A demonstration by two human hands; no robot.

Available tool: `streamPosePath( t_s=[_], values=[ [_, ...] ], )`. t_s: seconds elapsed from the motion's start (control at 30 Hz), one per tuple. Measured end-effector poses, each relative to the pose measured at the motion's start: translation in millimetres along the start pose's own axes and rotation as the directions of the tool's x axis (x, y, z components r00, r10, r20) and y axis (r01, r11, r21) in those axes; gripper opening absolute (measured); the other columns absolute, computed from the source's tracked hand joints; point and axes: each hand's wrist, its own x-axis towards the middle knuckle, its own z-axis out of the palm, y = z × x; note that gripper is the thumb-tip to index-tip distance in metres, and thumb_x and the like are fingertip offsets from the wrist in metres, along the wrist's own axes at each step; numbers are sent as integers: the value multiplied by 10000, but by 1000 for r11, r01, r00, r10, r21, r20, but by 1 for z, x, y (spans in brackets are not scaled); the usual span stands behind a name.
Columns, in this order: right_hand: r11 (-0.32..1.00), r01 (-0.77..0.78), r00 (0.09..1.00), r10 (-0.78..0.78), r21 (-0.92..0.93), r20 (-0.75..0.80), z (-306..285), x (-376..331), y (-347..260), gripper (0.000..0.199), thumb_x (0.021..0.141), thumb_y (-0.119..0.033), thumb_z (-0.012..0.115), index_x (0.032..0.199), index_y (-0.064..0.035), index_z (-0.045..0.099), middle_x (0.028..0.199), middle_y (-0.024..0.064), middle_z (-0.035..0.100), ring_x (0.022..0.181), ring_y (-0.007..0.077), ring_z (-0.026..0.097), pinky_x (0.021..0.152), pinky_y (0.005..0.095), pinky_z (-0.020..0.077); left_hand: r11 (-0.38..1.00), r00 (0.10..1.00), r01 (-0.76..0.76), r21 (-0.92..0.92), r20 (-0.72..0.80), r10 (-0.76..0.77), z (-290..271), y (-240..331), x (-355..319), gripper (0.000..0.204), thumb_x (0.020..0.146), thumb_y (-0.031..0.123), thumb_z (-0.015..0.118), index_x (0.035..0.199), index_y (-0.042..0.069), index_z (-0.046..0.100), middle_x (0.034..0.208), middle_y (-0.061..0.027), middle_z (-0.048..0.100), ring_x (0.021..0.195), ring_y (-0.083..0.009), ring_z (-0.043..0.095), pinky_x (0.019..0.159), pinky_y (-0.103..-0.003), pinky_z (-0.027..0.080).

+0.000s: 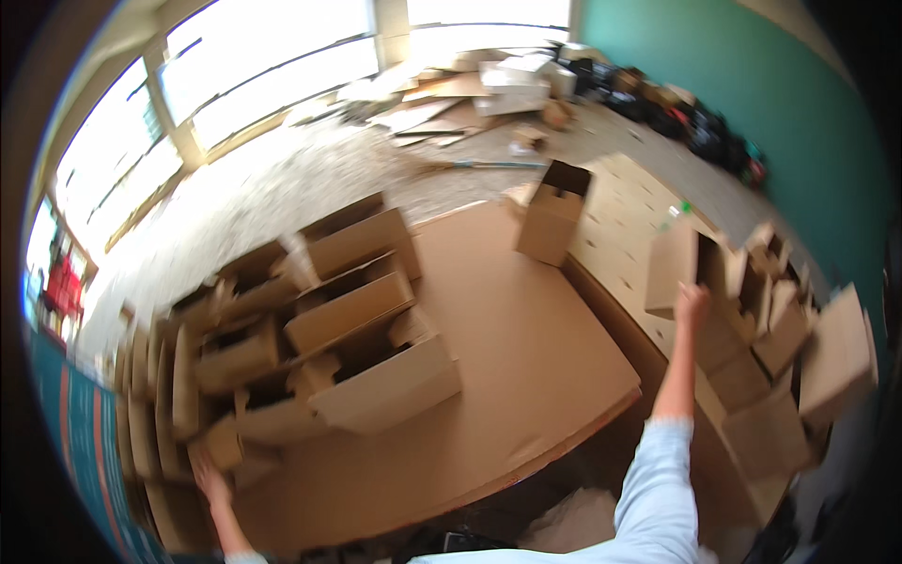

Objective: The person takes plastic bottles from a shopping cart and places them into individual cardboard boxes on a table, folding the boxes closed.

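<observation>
Head view: right hand is raised against a folded cardboard box beyond the cardboard sheet's right edge; grip cannot be told. Left hand is laid on flattened cartons at the sheet's near-left corner; fingers blurred.

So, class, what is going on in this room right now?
A person stands over a large flat cardboard sheet. Their right hand reaches out to an open cardboard box at the edge of a pile of boxes on the right. Their left hand is down by a cluster of open boxes on the left. Another open box stands alone further back. The picture is blurred.
</observation>
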Motion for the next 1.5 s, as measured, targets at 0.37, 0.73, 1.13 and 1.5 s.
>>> streamPosePath(
  t_s=[0.37, 0.73, 1.13, 1.5],
  values=[
    [437, -179, 983, 49, 881, 175, -259, -56, -179, 376, 927, -285, 647, 1113, 42, 639, 1065, 138, 669, 907, 193, 613, 802, 340, 500, 997, 986, 10, -76, -166, -22, 3, 15, -19, 835, 795, 6, 608, 1525, 86, 210, 1580, -144, 222, 1444, -420, 195, 1126, -657, 163],
    [-17, -107, 165, -986, 994, 1, -421, -236, -471, 174, 722, 60, 684, 890, 32, 650, 957, 131, 517, 848, 277, 559, 751, 380, 462, 821, 918, -309, -480, -375, 126, 2, -98, -143, 482, 870, 164, 636, 1341, 108, 550, 1554, -155, 278, 1448, -354, 219, 1155, -583, 204],
    [-8, 557, -296, -936, 831, 189, -453, -252, -532, 198, 784, -125, 713, 965, -49, 734, 1076, 254, 650, 1006, 443, 597, 918, 480, 467, 57, 437, 673, -738, 334, -835, 260, -483, -392, 318, 830, 137, 656, 1132, 38, 667, 1032, -152, 709, 983, -297, 672, 867, -398, 519],
    [186, 481, -366, -846, 857, 389, -453, -249, -538, 434, 884, -83, 652, 1303, -27, 550, 1058, 260, 664, 904, 327, 644, 797, 429, 510, 128, 228, 910, -394, 219, -949, 451, -588, -469, 640, 624, 104, 768, 1230, 81, 563, 1136, -174, 654, 1053, -378, 615, 878, -464, 503]
  ],
)
